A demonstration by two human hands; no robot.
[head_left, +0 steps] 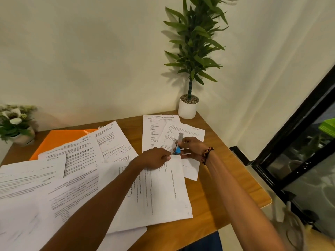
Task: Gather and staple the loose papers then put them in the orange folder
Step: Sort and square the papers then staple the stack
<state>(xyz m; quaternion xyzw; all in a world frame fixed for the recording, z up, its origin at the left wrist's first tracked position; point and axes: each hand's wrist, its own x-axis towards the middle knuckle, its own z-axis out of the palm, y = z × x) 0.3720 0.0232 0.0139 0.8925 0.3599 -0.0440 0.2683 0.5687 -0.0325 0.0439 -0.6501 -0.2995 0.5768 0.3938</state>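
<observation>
Right hand [190, 148] grips the stapler [177, 146]; left hand [155, 158] pinches its blue end. Papers [81, 178] lie scattered over the desk [217, 187], partly covering the folder [59, 140]. Risk: stapling before gathering leaves sheets unbound or misaligned

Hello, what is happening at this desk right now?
A person is working a small blue stapler with both hands. The right hand grips it, and the left hand pinches it at its near end. Loose papers lie scattered over the wooden desk, not yet gathered. The orange folder lies partly under them at the back.
</observation>
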